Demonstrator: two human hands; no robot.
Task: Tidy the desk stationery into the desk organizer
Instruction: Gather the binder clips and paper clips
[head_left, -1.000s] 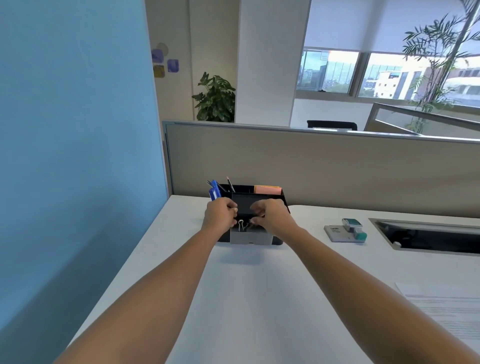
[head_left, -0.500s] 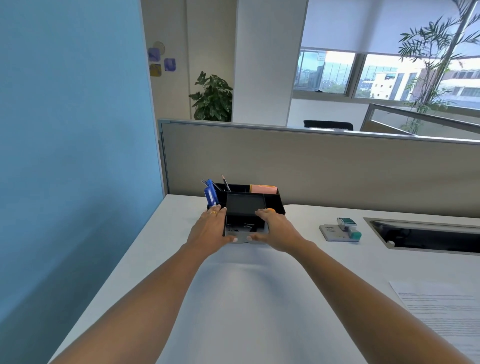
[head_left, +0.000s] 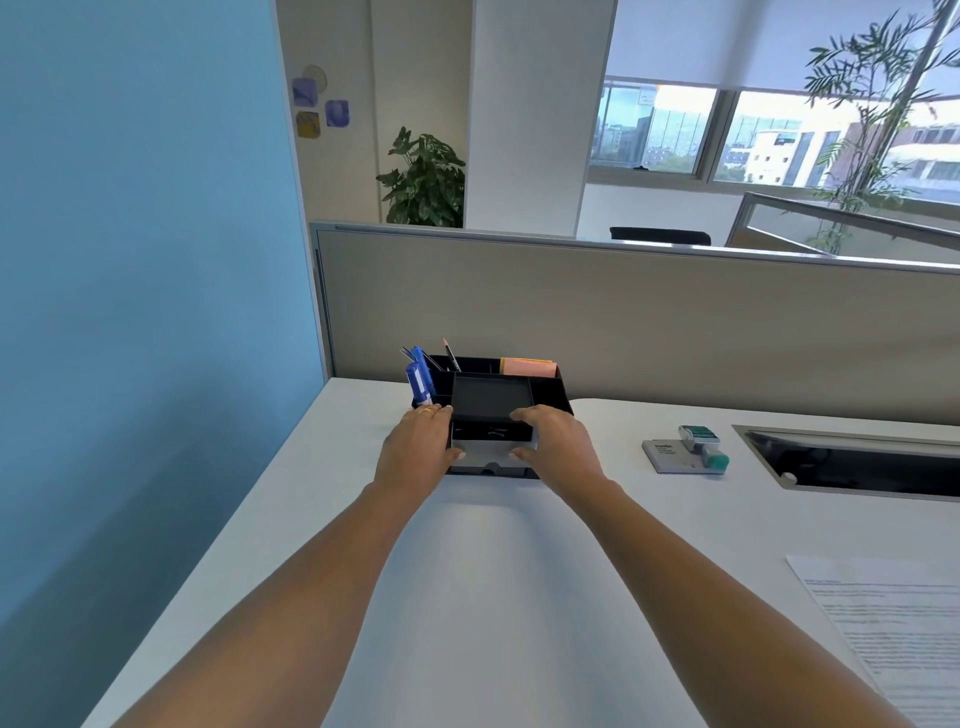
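A black desk organizer (head_left: 491, 397) stands at the back of the white desk, against the partition. It holds blue markers (head_left: 418, 382), a pencil (head_left: 450, 353) and pink sticky notes (head_left: 527, 366). Its grey-fronted drawer (head_left: 492, 449) is pulled partly out, with binder clips (head_left: 496, 431) lying inside. My left hand (head_left: 418, 449) lies along the drawer's left side and my right hand (head_left: 558, 449) along its right side. On both hands the fingers are straight and the thumbs touch the drawer's front corners.
A grey ink pad with a green stamp (head_left: 685, 449) sits to the right of the organizer. Beyond it is a recessed cable slot (head_left: 857, 462). A printed sheet (head_left: 893, 623) lies at the near right. A blue wall (head_left: 130, 312) borders the desk's left edge.
A second ago both hands were curled over the open drawer around binder clips. The clips now lie in the drawer, and the hands have flattened against its two sides.
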